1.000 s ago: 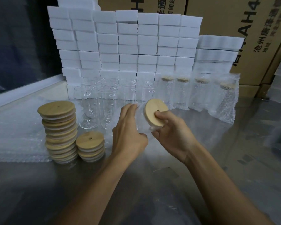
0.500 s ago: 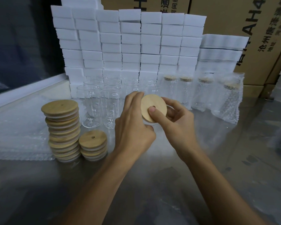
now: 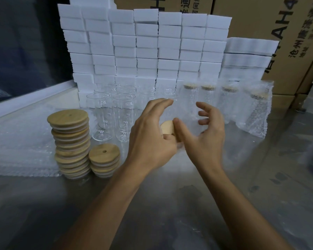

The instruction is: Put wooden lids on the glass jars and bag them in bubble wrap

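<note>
Over the steel table (image 3: 170,204), our left hand (image 3: 148,141) curled around a glass jar (image 3: 172,114) capped with a wooden lid (image 3: 167,127), held tilted. Our right hand (image 3: 204,138) hovered just beside it, fingers loosely spread, gripping nothing, thumb near the lid. Lid stacks (image 3: 70,143) and bare jars (image 3: 123,118) stood to the left, bubble-wrapped jars (image 3: 255,112) to the right. We judged the glass smooth, slippery and breakable, best gripped round its body.
</note>
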Demonstrator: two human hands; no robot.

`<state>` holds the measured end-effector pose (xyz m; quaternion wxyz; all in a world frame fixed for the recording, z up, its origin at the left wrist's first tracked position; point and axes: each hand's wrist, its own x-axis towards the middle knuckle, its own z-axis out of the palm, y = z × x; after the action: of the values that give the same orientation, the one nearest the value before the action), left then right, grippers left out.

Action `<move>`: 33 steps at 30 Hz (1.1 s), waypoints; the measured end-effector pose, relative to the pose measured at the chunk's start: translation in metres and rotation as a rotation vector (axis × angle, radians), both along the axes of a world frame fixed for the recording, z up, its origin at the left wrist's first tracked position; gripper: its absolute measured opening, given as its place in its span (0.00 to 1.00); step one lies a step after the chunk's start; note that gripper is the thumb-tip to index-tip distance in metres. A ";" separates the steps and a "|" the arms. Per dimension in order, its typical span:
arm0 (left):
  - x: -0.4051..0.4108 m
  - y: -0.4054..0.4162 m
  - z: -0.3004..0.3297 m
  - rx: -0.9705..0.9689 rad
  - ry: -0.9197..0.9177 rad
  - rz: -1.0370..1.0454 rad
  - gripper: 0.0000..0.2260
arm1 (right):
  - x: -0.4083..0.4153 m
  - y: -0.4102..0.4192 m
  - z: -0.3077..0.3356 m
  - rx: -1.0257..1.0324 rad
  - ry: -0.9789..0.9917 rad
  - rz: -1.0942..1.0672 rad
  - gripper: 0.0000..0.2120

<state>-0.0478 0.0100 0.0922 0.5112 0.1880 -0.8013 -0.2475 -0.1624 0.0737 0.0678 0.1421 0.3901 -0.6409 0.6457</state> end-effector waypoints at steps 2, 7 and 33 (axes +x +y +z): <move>0.000 -0.002 0.000 -0.027 0.000 -0.028 0.30 | -0.004 0.001 0.002 -0.019 -0.096 0.085 0.05; 0.000 -0.004 -0.003 0.014 0.139 -0.072 0.22 | -0.001 0.001 0.005 -0.116 -0.135 0.130 0.10; -0.007 -0.027 -0.042 0.107 0.022 -0.066 0.43 | 0.007 0.007 0.007 0.014 0.346 -0.067 0.15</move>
<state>-0.0549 -0.0167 0.0504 0.5007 0.1859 -0.7870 -0.3088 -0.1553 0.0806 0.0744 0.2691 0.4747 -0.6240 0.5594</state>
